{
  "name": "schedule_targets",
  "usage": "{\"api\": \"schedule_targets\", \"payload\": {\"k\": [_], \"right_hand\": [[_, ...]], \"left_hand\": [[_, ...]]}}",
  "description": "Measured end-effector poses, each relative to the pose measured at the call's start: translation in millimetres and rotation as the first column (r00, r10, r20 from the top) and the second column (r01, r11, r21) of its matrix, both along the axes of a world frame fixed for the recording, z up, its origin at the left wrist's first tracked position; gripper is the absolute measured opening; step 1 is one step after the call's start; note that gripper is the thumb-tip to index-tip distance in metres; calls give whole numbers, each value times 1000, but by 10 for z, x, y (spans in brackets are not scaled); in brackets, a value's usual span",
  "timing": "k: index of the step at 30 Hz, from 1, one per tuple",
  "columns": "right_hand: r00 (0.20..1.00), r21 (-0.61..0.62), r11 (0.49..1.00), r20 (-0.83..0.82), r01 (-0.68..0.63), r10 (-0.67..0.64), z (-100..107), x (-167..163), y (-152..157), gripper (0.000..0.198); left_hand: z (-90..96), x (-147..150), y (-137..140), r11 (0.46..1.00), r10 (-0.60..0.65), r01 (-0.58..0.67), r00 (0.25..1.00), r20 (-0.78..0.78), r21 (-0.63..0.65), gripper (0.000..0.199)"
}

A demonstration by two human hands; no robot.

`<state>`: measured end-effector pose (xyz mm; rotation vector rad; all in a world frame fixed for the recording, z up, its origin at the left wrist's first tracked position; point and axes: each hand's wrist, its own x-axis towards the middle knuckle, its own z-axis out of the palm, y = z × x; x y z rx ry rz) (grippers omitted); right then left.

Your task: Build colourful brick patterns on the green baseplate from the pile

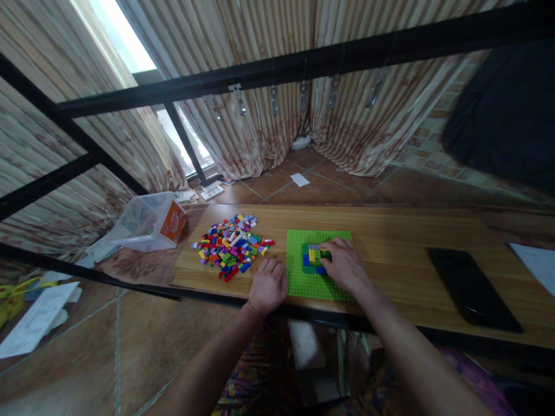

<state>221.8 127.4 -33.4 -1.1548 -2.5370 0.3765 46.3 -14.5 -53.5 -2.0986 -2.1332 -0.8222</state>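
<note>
Head view: noted right hand [344,263] over green baseplate [295,280] on wooden table [390,231], with thumb and fingers bent at small brick structure [307,261] near plate's middle; cannot tell, at this size, whether clamped on a brick or merely touching. Found left hand [269,283] apart from right, curled knuckles-up just beside baseplate, near loose brick pile [229,245]; cannot see inside palm.

Striped curtains [269,29], tiled floor [87,346]; black rail [255,74]
</note>
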Motion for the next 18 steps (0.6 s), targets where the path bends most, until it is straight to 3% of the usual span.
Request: {"api": "schedule_targets", "payload": {"k": [13,18], "right_hand": [[999,30,999,19,37,-38,-13,-38,-15,14],[994,59,993,46,99,-102,14,-1,0,22]], "left_hand": [[15,1,-3,1000,1,-1,1000,-8,-22,13],[11,1,-3,1000,4,-4,1000,-1,-19,14]]}}
